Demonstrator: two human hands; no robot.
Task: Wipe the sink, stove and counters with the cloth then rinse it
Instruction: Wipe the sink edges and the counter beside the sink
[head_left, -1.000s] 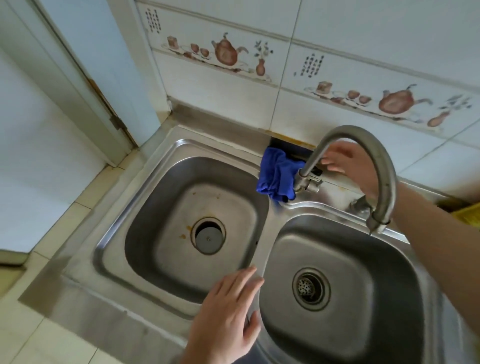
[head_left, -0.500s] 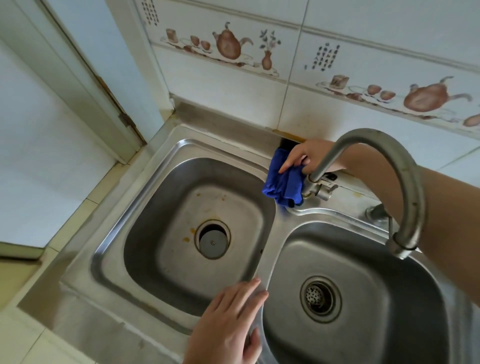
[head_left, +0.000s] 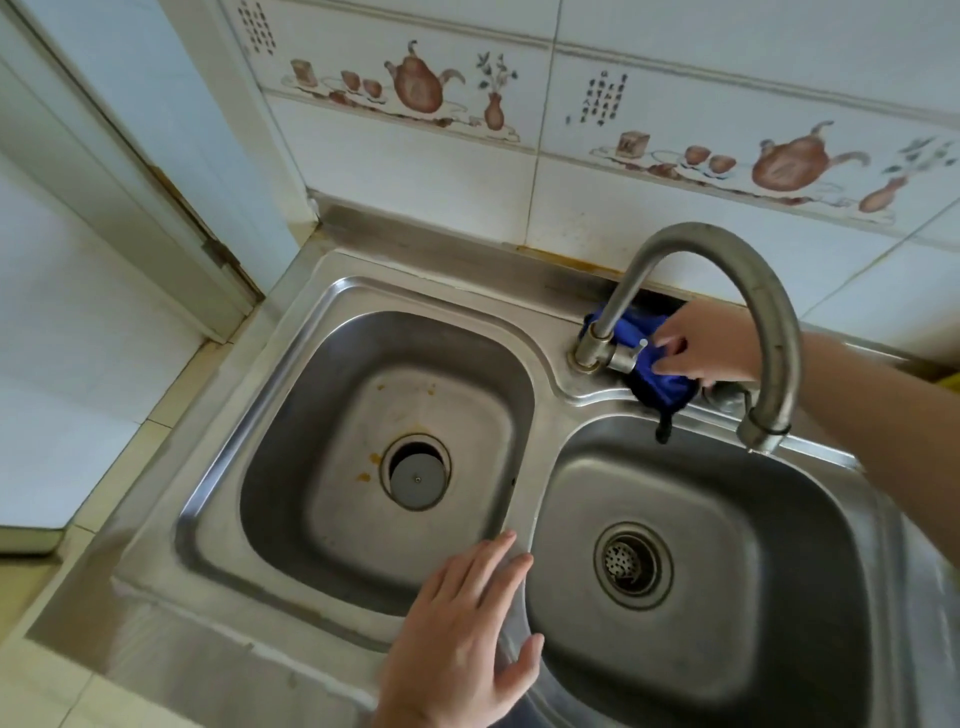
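A steel double sink (head_left: 535, 332) fills the view, with a left basin and a right basin. My right hand (head_left: 693, 345) presses a blue cloth (head_left: 657, 382) against the sink's back ledge, just right of the base of the curved tap (head_left: 727, 270). The cloth is bunched, and a dark corner of it hangs over the right basin's rim. My left hand (head_left: 462, 644) lies flat, fingers spread, on the front rim at the divider between the basins, holding nothing.
The left basin's drain (head_left: 415, 475) has a grey plug and orange stains beside it. A strainer (head_left: 631, 564) sits in the right basin. The tiled wall (head_left: 519, 171) rises right behind the ledge. A door frame (head_left: 171, 223) stands at the left.
The blue cloth has gone from the left of the tap's base to its right, carried by my right hand. My left hand has stayed on the front rim.
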